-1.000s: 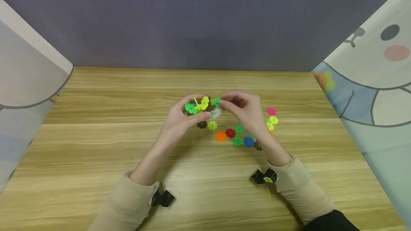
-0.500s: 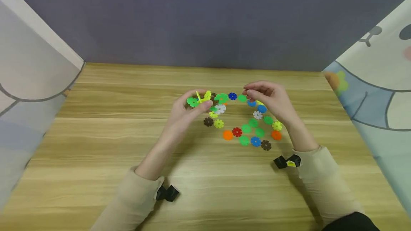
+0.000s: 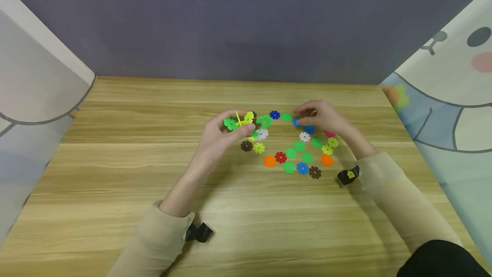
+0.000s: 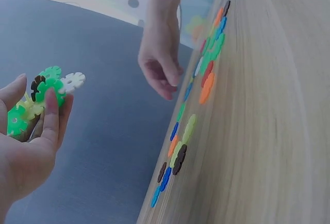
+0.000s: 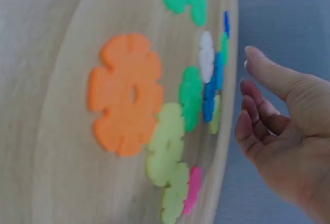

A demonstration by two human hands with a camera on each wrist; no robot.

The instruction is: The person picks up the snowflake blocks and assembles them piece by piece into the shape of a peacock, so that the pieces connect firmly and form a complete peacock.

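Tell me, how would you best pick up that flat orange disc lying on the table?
Pinch the orange disc by its notched rim, coming from above. It lies flat on the table, so only the edge offers purchase; its near side looks free of neighbours.

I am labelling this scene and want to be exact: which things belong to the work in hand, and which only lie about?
In the work:
- left hand, gripping the cluster of joined snowflake discs
- right hand, reaching down at the blue disc

Lying about:
- orange disc
- red disc
- brown disc
- wooden table
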